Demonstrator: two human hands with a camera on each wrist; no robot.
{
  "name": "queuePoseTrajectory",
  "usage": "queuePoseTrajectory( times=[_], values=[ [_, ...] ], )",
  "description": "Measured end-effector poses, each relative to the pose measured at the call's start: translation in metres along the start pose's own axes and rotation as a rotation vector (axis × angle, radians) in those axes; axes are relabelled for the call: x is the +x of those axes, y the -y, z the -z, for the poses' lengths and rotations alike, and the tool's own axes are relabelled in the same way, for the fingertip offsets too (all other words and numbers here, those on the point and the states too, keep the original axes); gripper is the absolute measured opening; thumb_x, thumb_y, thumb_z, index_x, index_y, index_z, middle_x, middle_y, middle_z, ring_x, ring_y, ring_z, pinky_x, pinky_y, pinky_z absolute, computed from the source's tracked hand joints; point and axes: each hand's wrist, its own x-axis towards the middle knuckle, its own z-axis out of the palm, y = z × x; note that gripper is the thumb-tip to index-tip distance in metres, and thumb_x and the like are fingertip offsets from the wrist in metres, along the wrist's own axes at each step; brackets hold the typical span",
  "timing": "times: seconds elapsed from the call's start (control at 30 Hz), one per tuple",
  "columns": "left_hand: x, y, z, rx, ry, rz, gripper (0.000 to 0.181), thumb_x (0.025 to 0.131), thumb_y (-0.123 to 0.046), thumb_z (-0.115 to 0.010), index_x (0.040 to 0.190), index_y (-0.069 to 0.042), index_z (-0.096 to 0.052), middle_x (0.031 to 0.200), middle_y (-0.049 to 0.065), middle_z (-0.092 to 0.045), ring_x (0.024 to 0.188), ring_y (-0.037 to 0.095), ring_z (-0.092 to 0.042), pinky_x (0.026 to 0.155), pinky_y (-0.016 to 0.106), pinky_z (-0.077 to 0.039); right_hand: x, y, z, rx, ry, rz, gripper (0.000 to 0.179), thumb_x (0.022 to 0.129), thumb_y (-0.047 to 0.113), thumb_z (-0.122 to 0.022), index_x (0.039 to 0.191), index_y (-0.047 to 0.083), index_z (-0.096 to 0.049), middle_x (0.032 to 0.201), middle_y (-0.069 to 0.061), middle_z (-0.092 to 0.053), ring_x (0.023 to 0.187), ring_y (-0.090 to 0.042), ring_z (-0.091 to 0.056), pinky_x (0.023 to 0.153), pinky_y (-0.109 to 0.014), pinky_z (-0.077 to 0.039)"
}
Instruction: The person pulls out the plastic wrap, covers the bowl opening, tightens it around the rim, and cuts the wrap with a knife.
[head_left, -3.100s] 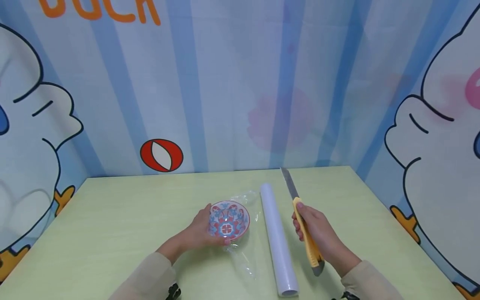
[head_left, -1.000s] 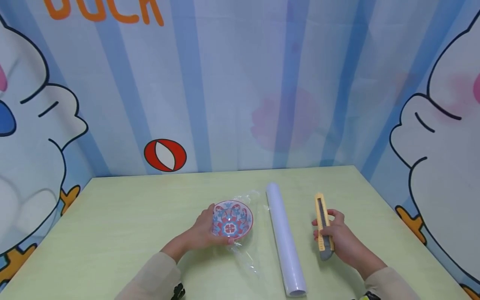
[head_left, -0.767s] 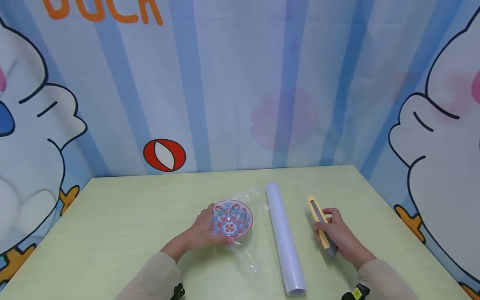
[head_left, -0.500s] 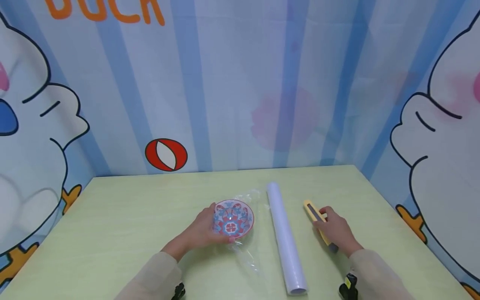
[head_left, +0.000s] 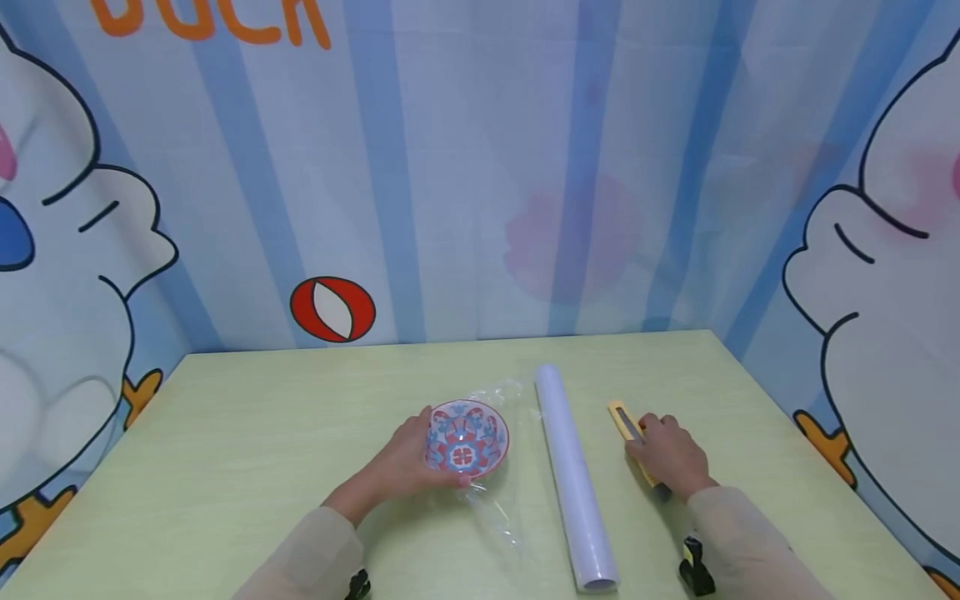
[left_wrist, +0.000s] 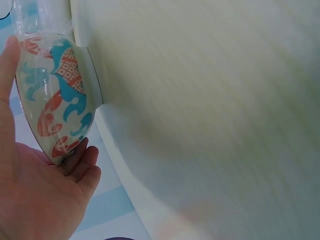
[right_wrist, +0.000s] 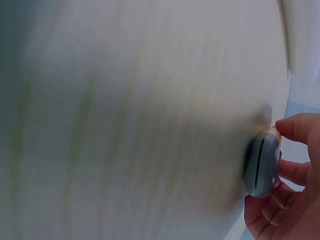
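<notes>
My left hand (head_left: 414,458) grips a small bowl (head_left: 467,439) with a red, blue and white pattern, thumb and fingers on opposite sides of its rim. Clear plastic film (head_left: 495,521) trails from the bowl toward the right. In the left wrist view the bowl (left_wrist: 60,92) shows its patterned outer side, with its foot turned to the table. My right hand (head_left: 670,454) pinches a yellow utility knife (head_left: 624,421) low over the table, no long blade sticking out. From the right wrist camera, the knife's grey end (right_wrist: 262,165) shows between thumb and fingers.
A white roll (head_left: 573,483), like a tube, lies lengthwise between the two hands on the pale green table (head_left: 285,417). Behind the table hangs a blue striped cloth (head_left: 480,167) with cartoon ducks at both sides.
The knife's long blade, out in the oldest frame, has gone back into the handle. My right hand has turned palm down and lowered the knife to the table. My left hand stays on the bowl.
</notes>
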Motion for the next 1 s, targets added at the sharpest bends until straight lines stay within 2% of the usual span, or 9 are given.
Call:
queuePoseTrajectory(
  times=[0.13,0.23,0.37,0.47,0.6,0.77,0.9,1.0],
  values=[
    [-0.002,0.000,0.001,-0.007,-0.006,-0.001,0.120,0.059,-0.054,-0.079,0.147,-0.006,-0.013,0.148,0.013,-0.027,0.133,0.031,-0.030,0.100,0.051,-0.040,0.001,0.001,0.002,0.004,0.010,-0.033,0.051,0.086,0.030,-0.051,0.123,-0.006,-0.046,0.109,-0.026,-0.048,0.081,-0.031,-0.049,0.061,-0.040,-0.044],
    [-0.004,0.000,0.002,-0.014,-0.010,-0.002,0.120,0.059,-0.054,-0.079,0.147,-0.006,-0.013,0.148,0.014,-0.027,0.133,0.031,-0.030,0.100,0.051,-0.039,0.001,0.005,0.004,0.022,-0.027,-0.018,0.053,0.088,0.030,-0.051,0.126,-0.007,-0.043,0.117,-0.030,-0.043,0.092,-0.039,-0.049,0.067,-0.047,-0.046],
    [-0.004,0.002,0.002,-0.018,-0.013,-0.008,0.121,0.059,-0.054,-0.079,0.147,-0.005,-0.012,0.149,0.014,-0.025,0.134,0.032,-0.029,0.102,0.052,-0.038,0.006,0.021,0.011,0.078,-0.107,0.066,0.047,0.091,0.025,-0.050,0.126,-0.007,-0.044,0.123,-0.032,-0.040,0.105,-0.045,-0.044,0.078,-0.054,-0.044],
    [-0.004,0.003,0.002,-0.030,-0.012,-0.017,0.121,0.059,-0.053,-0.079,0.147,-0.005,-0.012,0.149,0.014,-0.025,0.134,0.032,-0.029,0.102,0.052,-0.037,0.013,0.044,0.018,0.112,-0.125,0.166,0.041,0.091,0.020,-0.050,0.123,-0.006,-0.047,0.124,-0.030,-0.044,0.109,-0.044,-0.045,0.086,-0.055,-0.042],
    [-0.003,0.006,0.001,-0.047,-0.008,-0.029,0.121,0.060,-0.054,-0.079,0.147,-0.005,-0.012,0.148,0.014,-0.025,0.133,0.031,-0.030,0.102,0.053,-0.037,0.025,0.086,0.023,0.094,-0.080,0.261,0.036,0.092,0.015,-0.050,0.124,-0.002,-0.049,0.125,-0.023,-0.048,0.107,-0.036,-0.052,0.088,-0.048,-0.045],
    [-0.003,0.009,0.000,-0.045,0.000,-0.029,0.121,0.060,-0.054,-0.079,0.147,-0.005,-0.011,0.149,0.014,-0.024,0.134,0.031,-0.029,0.104,0.053,-0.034,0.038,0.132,0.015,0.044,0.002,0.298,0.039,0.091,0.009,-0.049,0.130,0.005,-0.047,0.131,-0.018,-0.046,0.106,-0.030,-0.055,0.082,-0.043,-0.047],
    [-0.004,0.009,0.001,-0.045,0.011,-0.017,0.122,0.060,-0.055,-0.079,0.148,-0.007,-0.009,0.150,0.013,-0.022,0.135,0.031,-0.027,0.105,0.054,-0.032,0.046,0.155,0.002,0.071,0.091,0.364,0.049,0.089,0.001,-0.044,0.136,0.013,-0.044,0.142,-0.018,-0.038,0.116,-0.034,-0.051,0.077,-0.041,-0.046],
    [-0.005,0.008,0.002,-0.055,0.018,-0.011,0.122,0.060,-0.056,-0.078,0.148,-0.008,-0.009,0.150,0.013,-0.022,0.134,0.031,-0.028,0.104,0.055,-0.033,0.050,0.164,-0.005,0.089,0.157,0.415,0.053,0.085,-0.004,-0.041,0.134,0.015,-0.047,0.143,-0.017,-0.037,0.128,-0.034,-0.041,0.087,-0.042,-0.045]
  ],
)
